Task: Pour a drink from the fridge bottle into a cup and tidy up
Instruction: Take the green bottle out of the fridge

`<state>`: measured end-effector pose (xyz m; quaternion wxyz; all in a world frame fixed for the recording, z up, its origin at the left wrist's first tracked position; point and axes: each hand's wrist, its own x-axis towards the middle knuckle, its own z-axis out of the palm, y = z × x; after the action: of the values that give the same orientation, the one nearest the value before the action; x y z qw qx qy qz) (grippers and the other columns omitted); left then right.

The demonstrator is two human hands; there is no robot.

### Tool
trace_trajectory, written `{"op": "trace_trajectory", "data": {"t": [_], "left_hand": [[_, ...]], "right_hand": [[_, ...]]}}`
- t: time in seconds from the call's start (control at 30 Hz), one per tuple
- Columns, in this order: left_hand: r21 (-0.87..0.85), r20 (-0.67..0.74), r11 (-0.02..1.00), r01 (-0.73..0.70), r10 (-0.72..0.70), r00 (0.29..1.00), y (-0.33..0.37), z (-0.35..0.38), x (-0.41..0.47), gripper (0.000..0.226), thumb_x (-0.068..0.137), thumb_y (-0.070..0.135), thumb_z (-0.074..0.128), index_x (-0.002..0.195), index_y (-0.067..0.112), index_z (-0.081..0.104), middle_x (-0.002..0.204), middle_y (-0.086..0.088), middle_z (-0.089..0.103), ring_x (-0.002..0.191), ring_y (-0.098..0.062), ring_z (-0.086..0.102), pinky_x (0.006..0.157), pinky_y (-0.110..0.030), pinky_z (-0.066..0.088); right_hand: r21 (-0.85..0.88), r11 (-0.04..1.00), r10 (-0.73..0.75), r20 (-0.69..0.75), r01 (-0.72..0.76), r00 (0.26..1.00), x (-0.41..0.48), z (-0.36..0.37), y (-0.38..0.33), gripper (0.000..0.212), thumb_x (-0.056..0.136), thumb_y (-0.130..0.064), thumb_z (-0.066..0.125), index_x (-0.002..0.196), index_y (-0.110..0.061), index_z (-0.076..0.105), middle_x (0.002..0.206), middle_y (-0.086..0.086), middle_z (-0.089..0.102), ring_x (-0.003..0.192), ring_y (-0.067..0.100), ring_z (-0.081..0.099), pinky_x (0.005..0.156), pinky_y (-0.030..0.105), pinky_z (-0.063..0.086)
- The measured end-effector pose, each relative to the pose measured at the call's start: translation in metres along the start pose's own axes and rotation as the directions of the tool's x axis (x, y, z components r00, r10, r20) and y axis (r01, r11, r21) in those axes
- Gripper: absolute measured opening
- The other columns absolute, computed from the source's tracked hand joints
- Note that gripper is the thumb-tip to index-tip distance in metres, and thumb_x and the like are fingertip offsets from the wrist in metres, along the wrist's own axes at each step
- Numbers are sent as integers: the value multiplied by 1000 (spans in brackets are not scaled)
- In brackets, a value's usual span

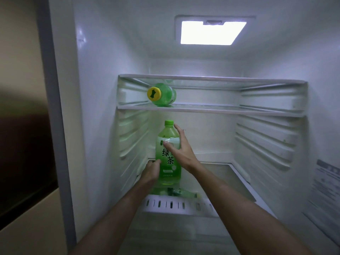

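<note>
Inside an open fridge (103, 89), a green tea bottle (168, 162) stands upright on the lower shelf (239, 173), full of pale green drink almost to its cap. The right hand (181, 150) wraps its upper body, thumb across the front. The left hand (150, 172) grips its lower left side, fingers hidden behind. A yellow-capped bottle (166, 95) lies sideways on the upper shelf (230, 110), its far end blurred.

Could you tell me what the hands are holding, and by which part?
Both hold the upright green tea bottle: the right hand grips its upper body below the shoulder, the left hand its lower left side.
</note>
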<state>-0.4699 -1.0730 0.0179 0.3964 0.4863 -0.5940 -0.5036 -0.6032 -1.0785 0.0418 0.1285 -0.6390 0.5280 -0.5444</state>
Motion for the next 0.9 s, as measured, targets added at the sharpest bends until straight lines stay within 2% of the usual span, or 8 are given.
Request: {"op": "trace_trajectory", "data": {"t": [0.13, 0.23, 0.4, 0.47, 0.57, 0.6, 0.77, 0.9], "left_hand": [[-74, 3, 996, 43, -43, 999, 4, -1, 3, 38, 101, 24, 29, 89, 14, 64, 107, -17, 68, 85, -24, 61, 68, -29, 45], [-180, -3, 981, 76, -78, 997, 9, -2, -3, 42, 103, 23, 27, 77, 14, 59, 80, -10, 63, 70, -20, 57, 59, -27, 42], [-397, -36, 909, 127, -153, 988, 16, -5, -17, 42, 101, 29, 31, 73, 11, 57, 74, -13, 58, 68, -26, 54, 73, -31, 43], [-460, -15, 876, 146, -172, 985, 19, -6, -24, 42, 101, 26, 31, 72, 9, 55, 67, -15, 60, 67, -26, 53, 69, -31, 44], [-480, 43, 864, 153, -151, 988, 25, -7, -45, 42, 102, 23, 29, 73, 7, 54, 40, -9, 61, 66, -26, 53, 62, -31, 45], [-475, 58, 866, 158, -148, 987, 27, -8, -52, 42, 102, 22, 28, 73, 7, 54, 37, -7, 60, 65, -26, 53, 60, -31, 45], [-451, 100, 875, 174, -144, 984, 39, -17, -91, 41, 102, 19, 25, 73, 7, 51, 34, -6, 57, 47, -26, 60, 45, -25, 46], [-482, 136, 851, 210, -164, 977, 42, -27, -126, 41, 102, 20, 25, 73, 5, 50, 40, -11, 59, 63, -25, 49, 56, -31, 40]], "right_hand": [[40, 999, 5, -42, -3, 999, 7, 2, 6, 74, 81, -57, 67, 145, -36, 35, 147, 0, 42, 133, 19, 43, 108, 50, 42], [48, 999, -15, -69, 18, 998, 10, 3, 5, 71, 80, -56, 68, 141, -37, 38, 143, 1, 46, 129, 20, 47, 106, 49, 45], [86, 996, -15, -98, 24, 995, 8, 2, -7, 72, 75, -63, 66, 137, -43, 36, 139, 3, 50, 124, 24, 52, 100, 50, 50], [83, 996, -18, -91, 25, 996, 5, 2, -11, 72, 74, -64, 66, 136, -45, 36, 140, 4, 49, 125, 25, 52, 100, 51, 49], [76, 997, -15, -87, 22, 996, -3, 2, -19, 72, 72, -68, 67, 134, -48, 37, 137, 4, 51, 124, 26, 54, 99, 52, 50], [74, 997, -14, -91, 20, 996, -6, 2, -22, 72, 72, -68, 67, 134, -47, 38, 137, 4, 52, 123, 25, 54, 99, 52, 50], [65, 998, -15, -107, 22, 994, -27, -2, -41, 79, 68, -74, 66, 135, -42, 39, 132, 7, 55, 119, 28, 58, 94, 55, 52], [62, 998, -10, -131, 18, 991, -49, -6, -65, 78, 67, -68, 67, 134, -37, 42, 121, 7, 57, 105, 26, 63, 86, 51, 57]]}}
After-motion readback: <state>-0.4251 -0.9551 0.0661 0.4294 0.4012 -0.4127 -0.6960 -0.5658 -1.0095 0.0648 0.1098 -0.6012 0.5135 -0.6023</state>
